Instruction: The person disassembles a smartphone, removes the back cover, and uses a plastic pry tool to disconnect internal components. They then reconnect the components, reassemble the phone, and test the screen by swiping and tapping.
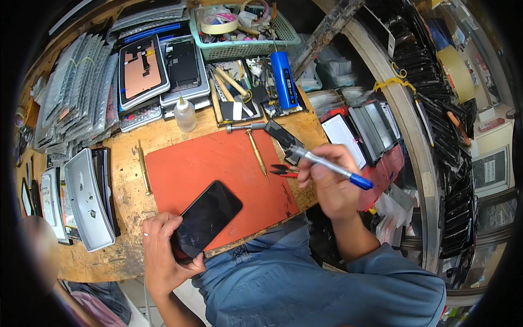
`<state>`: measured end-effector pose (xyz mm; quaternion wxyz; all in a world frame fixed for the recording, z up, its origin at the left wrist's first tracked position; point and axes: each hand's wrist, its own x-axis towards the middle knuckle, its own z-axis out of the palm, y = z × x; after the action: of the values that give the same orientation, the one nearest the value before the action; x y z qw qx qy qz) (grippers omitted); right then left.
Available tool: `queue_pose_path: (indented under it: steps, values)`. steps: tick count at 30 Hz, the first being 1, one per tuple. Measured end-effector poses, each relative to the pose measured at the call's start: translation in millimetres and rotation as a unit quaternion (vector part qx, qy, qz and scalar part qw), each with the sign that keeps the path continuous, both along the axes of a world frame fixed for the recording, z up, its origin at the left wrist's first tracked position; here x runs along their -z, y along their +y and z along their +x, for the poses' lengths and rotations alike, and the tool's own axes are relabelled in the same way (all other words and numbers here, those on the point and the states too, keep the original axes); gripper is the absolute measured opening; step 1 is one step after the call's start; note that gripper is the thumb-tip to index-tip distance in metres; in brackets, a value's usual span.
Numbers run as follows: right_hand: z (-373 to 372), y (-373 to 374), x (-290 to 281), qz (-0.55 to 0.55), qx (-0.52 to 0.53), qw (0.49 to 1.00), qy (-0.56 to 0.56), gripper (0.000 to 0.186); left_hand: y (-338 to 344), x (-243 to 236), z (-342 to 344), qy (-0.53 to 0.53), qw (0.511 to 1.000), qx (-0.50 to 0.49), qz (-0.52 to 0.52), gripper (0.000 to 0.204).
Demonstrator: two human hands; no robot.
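My left hand [162,248] grips a black smartphone [211,219] by its left edge and lower corner, with the dark screen facing up. The phone tilts over the near part of an orange-red mat [188,158]. Raised off the mat's right edge, my right hand [335,191] pinches a pen [329,164] with a clear barrel and a blue end. Left of that hand are red-handled snips [284,171] and a brass screwdriver [257,155]. A black block-shaped object [280,136] lies beyond the snips. Another brass screwdriver [143,168] rests left of the mat.
A small dropper bottle [185,116] stands beyond the mat. Tablet parts [143,71], a blue handheld device [283,82] and a green basket [218,51] fill the back. Bubble-wrapped stacks [79,92] and a silver back cover [87,199] occupy the left. A wooden post [417,141] rises at right.
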<state>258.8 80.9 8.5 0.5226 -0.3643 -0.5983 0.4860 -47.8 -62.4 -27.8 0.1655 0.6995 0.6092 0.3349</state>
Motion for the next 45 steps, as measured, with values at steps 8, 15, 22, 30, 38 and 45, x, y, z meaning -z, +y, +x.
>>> queue_pose_path:
  steps: [8, 15, 22, 30, 38, 45]
  values:
    - [-25, -40, 32, -0.211, -0.145, 0.966, -0.024, 0.013, 7, -1, -4, 0.001, 1.0, 0.022, -0.019, 0.094]
    - [-25, -40, 43, -0.114, -0.151, 0.981, -0.043, 0.009, 5, -2, -2, -0.007, 1.0, 0.014, -0.027, 0.097]
    - [-21, -40, 39, -0.029, -0.196, 0.971, -0.135, 0.01, 0, 2, 0, 0.005, 1.0, -0.001, -0.012, 0.097]
    - [-38, -40, 34, 0.074, -0.166, 0.974, -0.136, 0.017, -11, 20, -3, -0.088, 0.994, -0.046, 0.046, 0.099]
    - [-57, -37, 39, 0.079, -0.181, 0.964, -0.179, 0.02, -10, 20, -4, -0.033, 0.994, -0.08, 0.06, 0.086]
    - [-61, -37, 41, 0.123, -0.175, 0.959, -0.188, 0.019, -6, 14, -4, -0.002, 0.995, -0.071, 0.073, 0.081]
